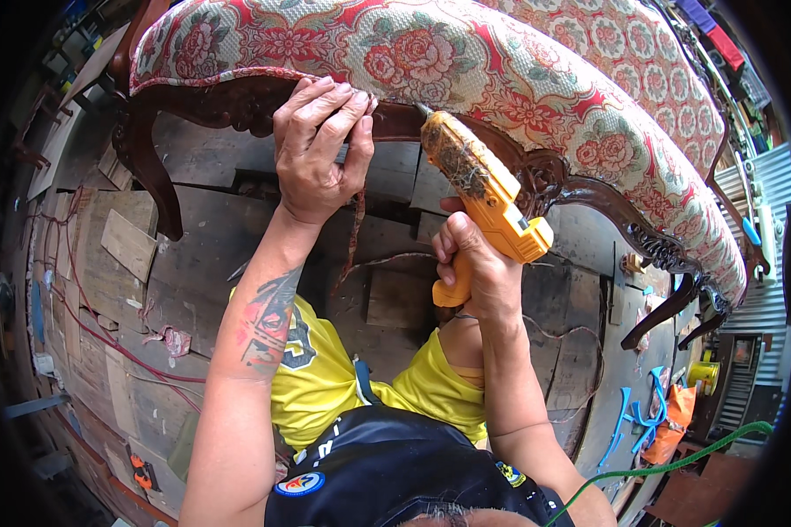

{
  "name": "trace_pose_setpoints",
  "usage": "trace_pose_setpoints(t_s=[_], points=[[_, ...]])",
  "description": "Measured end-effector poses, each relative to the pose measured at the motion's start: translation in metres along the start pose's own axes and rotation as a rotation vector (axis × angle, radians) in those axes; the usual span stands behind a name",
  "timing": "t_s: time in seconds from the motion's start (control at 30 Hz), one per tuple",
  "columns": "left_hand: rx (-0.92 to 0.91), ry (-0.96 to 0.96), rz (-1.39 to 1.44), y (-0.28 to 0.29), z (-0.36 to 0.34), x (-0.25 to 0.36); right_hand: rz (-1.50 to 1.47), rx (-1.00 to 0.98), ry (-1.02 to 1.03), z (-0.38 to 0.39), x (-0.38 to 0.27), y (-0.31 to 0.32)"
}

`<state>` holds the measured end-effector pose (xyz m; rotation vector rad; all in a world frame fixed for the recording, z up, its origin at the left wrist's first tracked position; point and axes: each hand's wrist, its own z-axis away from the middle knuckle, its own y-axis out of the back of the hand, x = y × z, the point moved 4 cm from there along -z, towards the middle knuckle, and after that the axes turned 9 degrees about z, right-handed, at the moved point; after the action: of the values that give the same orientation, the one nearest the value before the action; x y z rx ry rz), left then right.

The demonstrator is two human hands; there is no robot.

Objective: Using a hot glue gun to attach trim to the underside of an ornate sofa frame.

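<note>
A carved dark wooden sofa point(492, 132) with floral upholstery point(413, 54) in red, cream and green stretches across the top of view. My left hand point(321, 158) is raised to its front edge, fingers closed around a narrow fabric trim strip point(358, 230) whose loose length hangs below. Left of that hand, trim point(228, 75) runs along the seam between cloth and wood. My right hand point(479, 263) grips a yellow glue gun point(497, 206) by the handle. Brown, stringy residue coats its front, and the nozzle points at the seam, just right of my left hand.
Wooden boards point(202, 290) make up the floor, with a loose plank piece point(129, 244) and red cords point(132, 369) at left. To the right lie blue plastic pieces point(646, 413), an orange bag point(674, 422) and a yellow can point(703, 376). A green cord point(677, 468) crosses lower right.
</note>
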<state>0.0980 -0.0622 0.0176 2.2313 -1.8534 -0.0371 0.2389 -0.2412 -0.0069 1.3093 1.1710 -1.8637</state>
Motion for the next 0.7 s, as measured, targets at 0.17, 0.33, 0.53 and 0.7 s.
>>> trace_pose_setpoints(t_s=[0.17, 0.33, 0.53, 0.7], points=[[-0.002, 0.004, 0.0, 0.0, 0.0, 0.0, 0.002, 0.008, 0.0, 0.001, 0.0, -0.001], [-0.005, 0.002, -0.001, 0.0, 0.0, 0.0, -0.009, 0.02, -0.009, 0.002, 0.001, 0.0], [0.002, -0.001, 0.0, 0.001, -0.001, 0.0, 0.006, 0.024, -0.004, 0.005, -0.004, -0.003], [0.005, 0.003, 0.008, 0.001, -0.001, 0.0, 0.006, 0.04, 0.002, 0.012, -0.013, -0.007]])
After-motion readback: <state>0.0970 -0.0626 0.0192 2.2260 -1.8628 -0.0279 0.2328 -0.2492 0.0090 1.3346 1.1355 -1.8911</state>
